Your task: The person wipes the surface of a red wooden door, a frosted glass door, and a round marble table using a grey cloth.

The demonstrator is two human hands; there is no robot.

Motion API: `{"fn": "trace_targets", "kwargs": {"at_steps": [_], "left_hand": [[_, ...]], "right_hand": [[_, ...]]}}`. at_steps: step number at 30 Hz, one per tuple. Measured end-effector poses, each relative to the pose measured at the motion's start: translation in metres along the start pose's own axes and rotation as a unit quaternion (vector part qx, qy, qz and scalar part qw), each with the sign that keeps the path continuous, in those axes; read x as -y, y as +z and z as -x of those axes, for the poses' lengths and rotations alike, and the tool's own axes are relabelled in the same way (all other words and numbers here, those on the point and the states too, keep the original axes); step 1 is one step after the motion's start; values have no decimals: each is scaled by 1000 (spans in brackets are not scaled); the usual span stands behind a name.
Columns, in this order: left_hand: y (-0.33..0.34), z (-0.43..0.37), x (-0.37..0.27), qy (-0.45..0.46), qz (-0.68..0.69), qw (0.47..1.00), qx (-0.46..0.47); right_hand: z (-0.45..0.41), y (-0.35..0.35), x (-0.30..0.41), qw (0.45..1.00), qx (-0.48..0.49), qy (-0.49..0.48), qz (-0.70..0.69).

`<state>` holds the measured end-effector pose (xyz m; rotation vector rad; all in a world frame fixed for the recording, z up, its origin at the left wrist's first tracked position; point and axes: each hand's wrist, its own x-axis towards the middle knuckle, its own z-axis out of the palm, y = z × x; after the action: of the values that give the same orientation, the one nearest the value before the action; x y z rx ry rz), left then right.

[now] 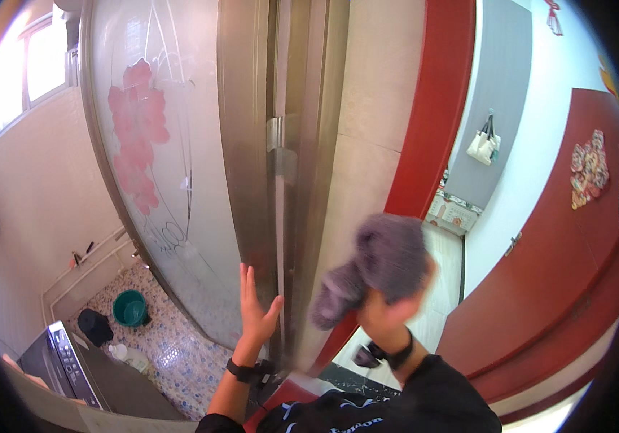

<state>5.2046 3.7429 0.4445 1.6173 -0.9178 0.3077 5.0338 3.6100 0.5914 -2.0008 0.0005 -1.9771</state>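
Note:
A bunched purple-grey cloth (pixel 393 254) is gripped in my right hand (pixel 396 314), raised before the tiled wall strip and the red door frame. One end of the cloth hangs to the left; the hand and cloth are blurred by motion. My left hand (pixel 258 316) is held up with its fingers apart and nothing in it, close to the brown metal frame (pixel 250 162) of a glass door. Whether it touches that frame I cannot tell. The frosted glass panel (pixel 179 162) beside it carries a pink flower design. Metal hinge hardware (pixel 275 134) sits higher on the frame.
Left of the door, a green bucket (pixel 130 308), a dark bucket-like container (pixel 95 327) and a white plastic bottle (pixel 128 357) stand on pebble-pattern flooring. A washing machine (pixel 71 368) is nearer. To the right are the red door frame (pixel 434 108) and a red door (pixel 547 270) with a handle.

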Motion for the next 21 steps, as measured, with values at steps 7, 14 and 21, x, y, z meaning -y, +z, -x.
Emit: {"fn": "trace_targets", "kwargs": {"at_steps": [7, 14, 21], "left_hand": [[-76, 28, -16, 22, -67, 997, -35], [-132, 34, -27, 30, -104, 989, -99], [-115, 29, -16, 7, -60, 994, -86]], "right_hand": [[-32, 118, -40, 986, -113, -27, 118], [-141, 132, -30, 982, -75, -35, 169], [-395, 139, 3, 920, -188, -204, 278]]}}
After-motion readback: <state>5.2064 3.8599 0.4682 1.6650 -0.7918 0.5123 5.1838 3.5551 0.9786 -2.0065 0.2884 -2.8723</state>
